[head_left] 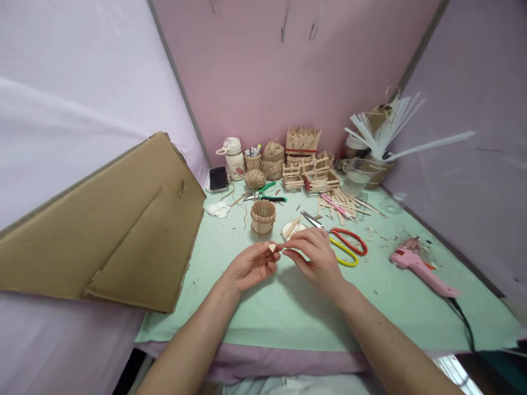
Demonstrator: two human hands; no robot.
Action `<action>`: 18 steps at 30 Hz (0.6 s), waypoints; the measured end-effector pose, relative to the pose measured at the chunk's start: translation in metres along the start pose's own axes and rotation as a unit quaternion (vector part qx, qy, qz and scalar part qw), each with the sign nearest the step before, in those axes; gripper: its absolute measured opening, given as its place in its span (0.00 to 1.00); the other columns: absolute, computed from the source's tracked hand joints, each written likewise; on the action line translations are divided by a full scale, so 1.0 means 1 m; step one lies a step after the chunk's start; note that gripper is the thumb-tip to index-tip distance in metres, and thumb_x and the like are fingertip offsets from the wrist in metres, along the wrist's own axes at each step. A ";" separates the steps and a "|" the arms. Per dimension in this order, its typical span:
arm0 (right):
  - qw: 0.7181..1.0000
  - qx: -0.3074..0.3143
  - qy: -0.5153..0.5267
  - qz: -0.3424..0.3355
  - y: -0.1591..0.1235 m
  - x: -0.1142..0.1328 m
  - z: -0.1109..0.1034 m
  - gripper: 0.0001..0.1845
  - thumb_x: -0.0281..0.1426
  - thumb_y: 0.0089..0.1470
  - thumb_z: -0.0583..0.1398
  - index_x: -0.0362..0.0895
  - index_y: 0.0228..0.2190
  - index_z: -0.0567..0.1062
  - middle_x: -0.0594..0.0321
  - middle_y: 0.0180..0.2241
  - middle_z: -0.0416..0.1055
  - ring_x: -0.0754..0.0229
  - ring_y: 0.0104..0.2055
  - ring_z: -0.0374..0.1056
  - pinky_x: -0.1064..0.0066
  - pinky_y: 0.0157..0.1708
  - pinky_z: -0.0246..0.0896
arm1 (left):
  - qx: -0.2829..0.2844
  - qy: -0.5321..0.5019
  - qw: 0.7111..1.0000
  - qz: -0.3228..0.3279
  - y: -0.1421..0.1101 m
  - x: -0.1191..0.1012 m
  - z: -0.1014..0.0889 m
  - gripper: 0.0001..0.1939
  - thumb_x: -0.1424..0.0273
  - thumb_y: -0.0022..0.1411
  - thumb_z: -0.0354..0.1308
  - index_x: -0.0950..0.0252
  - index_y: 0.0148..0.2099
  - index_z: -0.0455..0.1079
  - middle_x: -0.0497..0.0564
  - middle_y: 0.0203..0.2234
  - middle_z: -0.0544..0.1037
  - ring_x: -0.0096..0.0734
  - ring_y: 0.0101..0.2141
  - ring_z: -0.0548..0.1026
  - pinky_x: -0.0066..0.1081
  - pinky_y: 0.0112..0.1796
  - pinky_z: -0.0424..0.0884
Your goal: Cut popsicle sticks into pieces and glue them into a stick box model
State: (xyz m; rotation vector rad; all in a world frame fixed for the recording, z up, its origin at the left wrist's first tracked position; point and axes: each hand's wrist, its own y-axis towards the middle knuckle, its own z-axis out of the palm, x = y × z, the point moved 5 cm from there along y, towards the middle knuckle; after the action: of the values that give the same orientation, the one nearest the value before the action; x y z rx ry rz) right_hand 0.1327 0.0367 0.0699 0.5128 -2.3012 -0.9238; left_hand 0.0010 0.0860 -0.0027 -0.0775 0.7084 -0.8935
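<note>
Between thumb and fingers, my left hand (pixel 256 265) holds a small pale wood piece (pixel 272 248). My right hand (pixel 315 252) is close beside it, its thumb and index finger apart near the left fingertips, with nothing visible between them. Just beyond the hands stands a small wooden-stick bucket (pixel 263 217). A round white lid (pixel 290 229) with a flat stick on it lies behind my right hand, which partly covers it. Scissors (pixel 348 241) with red and yellow handles rest to the right of that hand.
A pink glue gun (pixel 424 269) with a black cord lies at right. Wooden sticks (pixel 346 203), pruning shears (pixel 265 196), twine balls (pixel 255 179) and stick-built boxes (pixel 321 178) are at the back. A large cardboard sheet (pixel 135 241) leans at left.
</note>
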 end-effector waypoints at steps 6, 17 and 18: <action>0.999 -0.021 -0.006 -0.024 0.000 0.004 0.007 0.04 0.26 0.52 0.60 0.47 0.32 0.74 0.63 0.29 0.72 0.61 0.34 0.63 0.64 0.39 0.51 | 0.012 -0.006 1.000 0.008 -0.001 -0.001 -0.001 0.06 0.73 0.55 0.60 0.71 0.35 0.72 0.50 0.29 0.72 0.21 0.32 0.71 0.19 0.27 0.66; 0.996 -0.006 -0.045 -0.077 0.002 0.007 0.017 0.05 0.24 0.51 0.59 0.46 0.32 0.72 0.63 0.30 0.72 0.60 0.35 0.61 0.64 0.38 0.52 | 0.010 0.004 1.000 0.009 0.001 0.002 -0.002 0.04 0.73 0.55 0.60 0.70 0.34 0.72 0.49 0.28 0.71 0.21 0.30 0.69 0.19 0.25 0.63; 0.996 -0.006 -0.042 -0.074 0.001 0.006 0.017 0.06 0.24 0.51 0.59 0.46 0.32 0.72 0.63 0.30 0.72 0.60 0.35 0.61 0.64 0.38 0.53 | 0.008 0.013 1.000 0.010 0.001 0.002 -0.001 0.05 0.72 0.55 0.60 0.70 0.34 0.72 0.50 0.28 0.71 0.21 0.31 0.69 0.20 0.25 0.63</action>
State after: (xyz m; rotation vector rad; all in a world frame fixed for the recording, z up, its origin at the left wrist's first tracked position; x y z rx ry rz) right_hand 0.1163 0.0427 0.0634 0.6579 -2.3569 -1.0464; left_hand 0.0016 0.0854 -0.0049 -0.0444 0.7241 -0.8824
